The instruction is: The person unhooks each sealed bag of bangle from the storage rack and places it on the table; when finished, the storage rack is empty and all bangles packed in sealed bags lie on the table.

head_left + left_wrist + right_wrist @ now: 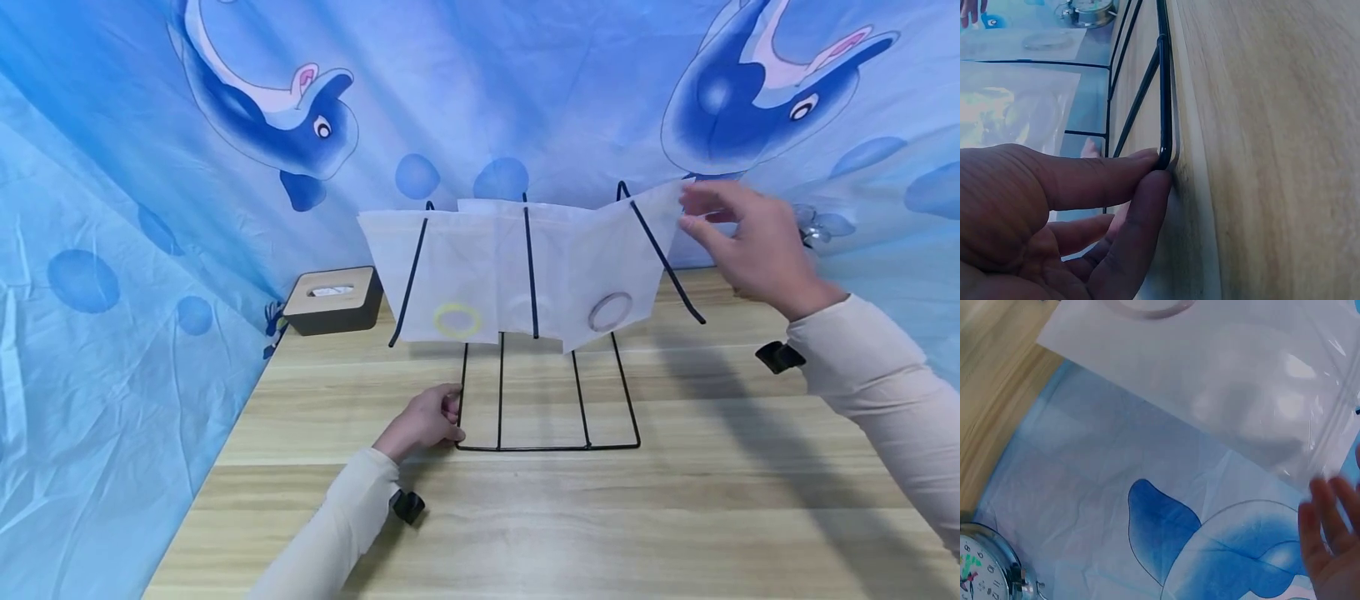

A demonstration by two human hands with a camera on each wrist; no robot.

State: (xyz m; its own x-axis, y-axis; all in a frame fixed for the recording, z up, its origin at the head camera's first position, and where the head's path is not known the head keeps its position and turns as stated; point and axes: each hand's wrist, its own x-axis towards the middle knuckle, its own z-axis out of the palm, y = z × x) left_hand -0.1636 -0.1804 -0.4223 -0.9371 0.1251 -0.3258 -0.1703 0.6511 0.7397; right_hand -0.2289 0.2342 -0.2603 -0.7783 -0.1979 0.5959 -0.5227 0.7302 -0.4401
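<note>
A black wire rack stands on the table, its slanted prongs rising at the back. Between thumb and fingers, my left hand pinches the front left corner of its base, seen closely in the left wrist view as a bent black rod. Three translucent white zip bags lean against the prongs: one with a yellow ring, a middle bag, and a right one with a brownish-purple ring. My right hand is at that bag's upper right corner, fingers loosely bent, blurred in the right wrist view.
A tissue box with a wooden top sits at the back left. Behind the right hand stands a metal alarm clock. A blue dolphin-print curtain hangs behind and to the left of the wooden table.
</note>
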